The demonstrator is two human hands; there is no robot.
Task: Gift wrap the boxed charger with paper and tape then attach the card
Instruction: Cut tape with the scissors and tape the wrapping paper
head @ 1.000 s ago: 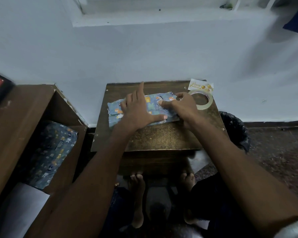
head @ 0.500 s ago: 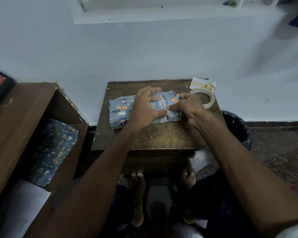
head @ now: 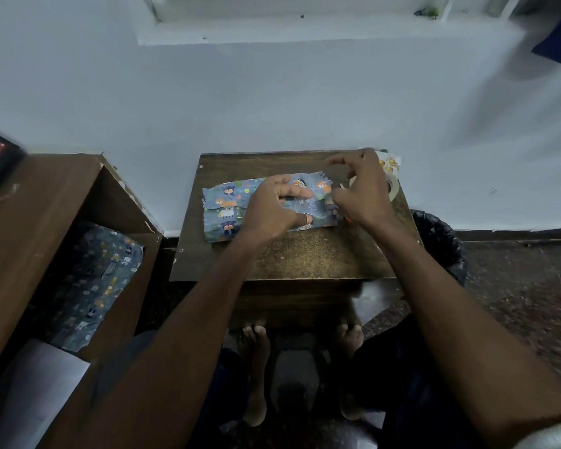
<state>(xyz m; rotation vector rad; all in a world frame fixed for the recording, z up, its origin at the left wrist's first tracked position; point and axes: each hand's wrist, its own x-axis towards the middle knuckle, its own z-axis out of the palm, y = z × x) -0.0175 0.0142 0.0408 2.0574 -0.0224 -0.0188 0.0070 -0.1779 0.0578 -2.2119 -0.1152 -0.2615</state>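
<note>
The flat rectangular parcel [head: 240, 205], in blue cartoon-print paper, lies on the worn wooden table [head: 305, 257]. Left hand [head: 272, 210] presses it, fingers straight; right hand [head: 363, 192] blurred, grip unclear, over the tape ring [head: 393, 186].

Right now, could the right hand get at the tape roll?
Probably yes. The right hand hovers directly over the tape roll at the table's far right corner, with nothing between them. The left hand presses on the parcel, clear of that path.
</note>
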